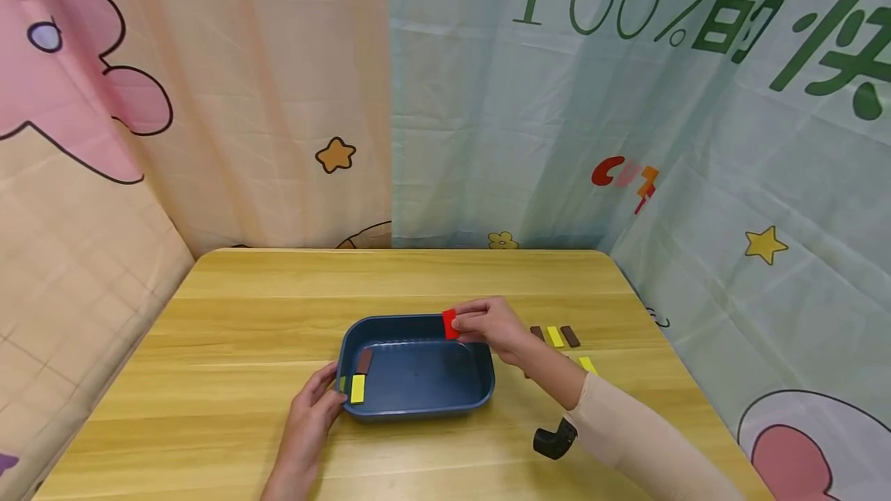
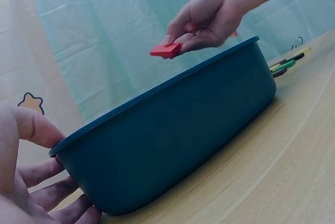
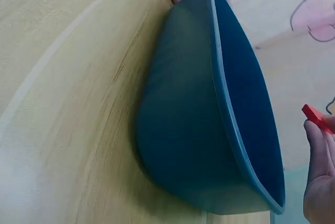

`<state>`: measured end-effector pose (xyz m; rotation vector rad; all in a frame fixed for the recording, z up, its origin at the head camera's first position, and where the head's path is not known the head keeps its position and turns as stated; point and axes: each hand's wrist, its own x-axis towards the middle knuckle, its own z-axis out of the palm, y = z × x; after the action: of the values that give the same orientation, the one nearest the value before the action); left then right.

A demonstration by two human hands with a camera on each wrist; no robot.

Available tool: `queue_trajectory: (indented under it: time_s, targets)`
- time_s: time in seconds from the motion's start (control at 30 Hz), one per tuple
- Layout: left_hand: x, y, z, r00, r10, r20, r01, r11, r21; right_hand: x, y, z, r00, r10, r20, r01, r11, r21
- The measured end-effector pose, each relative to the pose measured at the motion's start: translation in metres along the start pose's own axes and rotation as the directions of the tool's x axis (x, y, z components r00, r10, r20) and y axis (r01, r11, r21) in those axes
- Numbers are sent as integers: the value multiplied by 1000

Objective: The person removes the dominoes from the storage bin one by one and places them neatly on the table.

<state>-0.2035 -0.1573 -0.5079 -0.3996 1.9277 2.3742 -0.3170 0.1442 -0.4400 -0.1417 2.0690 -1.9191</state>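
Note:
A dark blue plastic tub (image 1: 418, 411) stands on the wooden table. My left hand (image 1: 313, 408) holds its left end, with fingers (image 2: 49, 174) against the outer wall and a fingertip at the rim. Over the far right part of the tub, my right hand (image 1: 490, 325) pinches a flat red block (image 1: 450, 324) between thumb and fingers. That red block (image 2: 165, 51) is above the rim in the left wrist view. Inside the tub, at its left end, lie a brown block (image 1: 364, 361), a yellow block (image 1: 358, 389) and a green block (image 1: 343, 384).
Right of the tub, several more blocks lie on the table, among them a yellow one (image 1: 554, 336) and a brown one (image 1: 570, 335), partly behind my right forearm. A black device (image 1: 554, 439) shows by the right sleeve. Printed curtains (image 1: 445, 138) hang behind the table.

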Motion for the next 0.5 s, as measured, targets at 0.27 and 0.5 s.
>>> queue_trajectory:
  time_s: [0.27,0.5]
  targets:
    - [0,-2,1,1000,4,0,-4,1000,-19,-23,6,-27,997,-6,-76,12,997,72]
    - [0,-1,-1,1000,2,6,-2,1000,-29,-40,16,-49,993,6,-118,5,996,89]
